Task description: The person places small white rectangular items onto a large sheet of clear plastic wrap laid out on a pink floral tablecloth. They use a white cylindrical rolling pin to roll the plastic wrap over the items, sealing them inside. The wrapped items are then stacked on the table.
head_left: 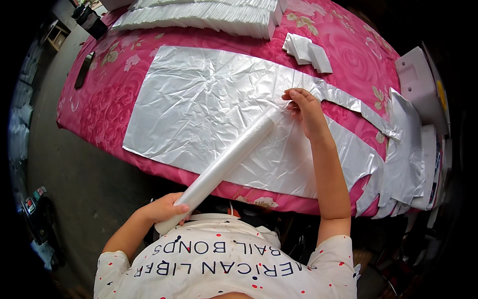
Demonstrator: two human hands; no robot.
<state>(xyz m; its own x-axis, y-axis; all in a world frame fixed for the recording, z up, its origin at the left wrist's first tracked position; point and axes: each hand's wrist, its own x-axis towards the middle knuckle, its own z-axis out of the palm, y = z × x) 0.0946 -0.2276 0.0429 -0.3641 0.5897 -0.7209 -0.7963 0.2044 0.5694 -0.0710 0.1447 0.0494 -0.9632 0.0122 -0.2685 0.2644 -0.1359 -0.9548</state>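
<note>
A long, slim roll of whitish translucent plastic film (229,158) slants from my waist up over the table. My left hand (167,208) is wrapped around its near end, close to my shirt. At its far end my right hand (304,107) has bent fingers closed on the gathered tip; the exact pinch is partly hidden. Beneath the roll lies a flat, creased silvery-white plastic bag (174,99), with strap-like handles (348,99) running off to the right.
The table has a pink floral cloth (107,107). Long stacks of folded white packets (199,19) stand at the back, with a few loose packets (306,52) nearer. A phone (84,70) and a black bottle (89,21) are at left. Loose plastic sheets (406,154) and a white foam box (420,82) are at right.
</note>
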